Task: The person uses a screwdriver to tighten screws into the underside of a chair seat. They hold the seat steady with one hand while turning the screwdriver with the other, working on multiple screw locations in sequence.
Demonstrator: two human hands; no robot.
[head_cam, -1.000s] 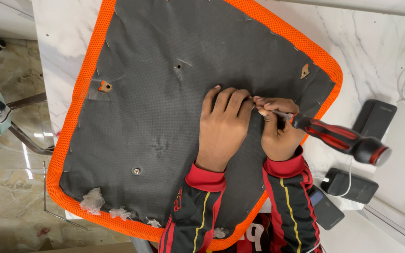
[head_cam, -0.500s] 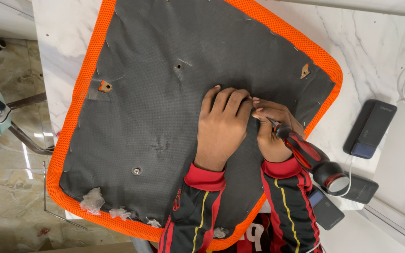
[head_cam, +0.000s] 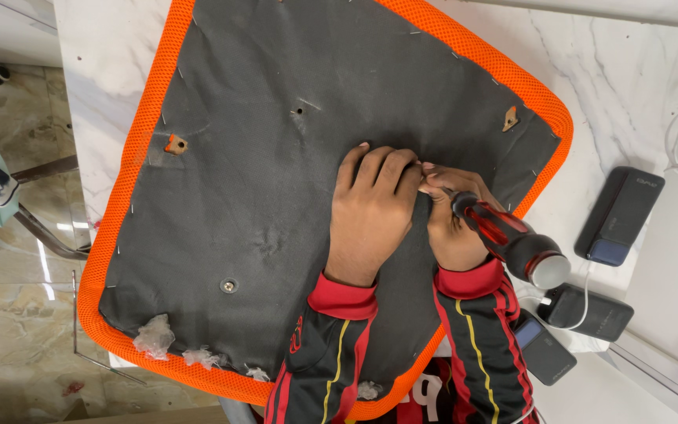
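Observation:
An upturned chair seat (head_cam: 260, 180) lies on a white marble table (head_cam: 614, 86); its underside is dark grey fabric stapled over an orange mesh edge. My left hand (head_cam: 370, 216) presses flat on the grey fabric near the seat's right side. Just to its right, my right hand (head_cam: 449, 220) grips a red and black screwdriver (head_cam: 508, 239), whose tip is hidden between the two hands and whose handle points toward me and to the right. Both sleeves are red and black striped.
Three dark power banks (head_cam: 620, 216) (head_cam: 586, 312) (head_cam: 543, 349) with white cables lie on the table right of the seat. Bolt holes (head_cam: 229, 286) and orange tabs (head_cam: 174, 145) dot the fabric. A chair frame (head_cam: 17, 204) stands on the tiled floor at left.
The screwdriver handle has swung from pointing right to pointing down toward me. My left hand has stayed pressed on the fabric in the same spot.

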